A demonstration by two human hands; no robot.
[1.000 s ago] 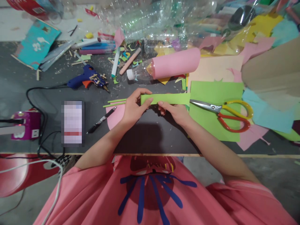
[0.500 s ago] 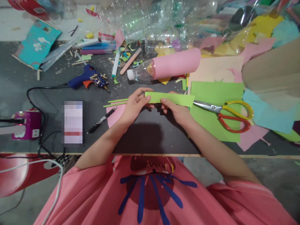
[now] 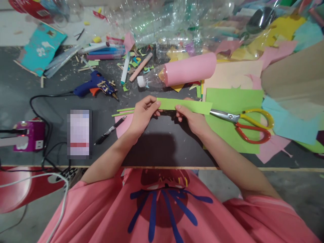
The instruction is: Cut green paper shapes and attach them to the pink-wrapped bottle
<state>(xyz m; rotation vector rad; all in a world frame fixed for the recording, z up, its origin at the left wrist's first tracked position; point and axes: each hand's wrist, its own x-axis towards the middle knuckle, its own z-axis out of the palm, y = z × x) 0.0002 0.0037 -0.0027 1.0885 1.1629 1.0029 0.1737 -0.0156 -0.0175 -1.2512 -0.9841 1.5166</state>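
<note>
A long strip of bright green paper (image 3: 168, 104) is stretched level between my two hands, above the dark table. My left hand (image 3: 144, 113) pinches its left end between thumb and fingers. My right hand (image 3: 191, 116) is closed on its lower edge near the middle, thumb in front and fingers behind. The strip's right end reaches the tips of the scissors (image 3: 227, 116), which have one yellow and one red handle and lie on green paper (image 3: 234, 98). Two thin green sticks (image 3: 124, 111) show beside my left hand, their right ends hidden behind it.
A bottle wrapped in pink paper (image 3: 191, 70) lies beyond my hands. To the left are a blue glue gun (image 3: 92, 82), a black pen (image 3: 108, 131), a phone (image 3: 79, 133) and a purple box with cords (image 3: 30, 135). Markers, paper scraps and clear plastic bottles (image 3: 152, 20) crowd the back.
My left hand has shifted slightly left to the very end of the strip. The strip and my right hand have moved a little to the right.
</note>
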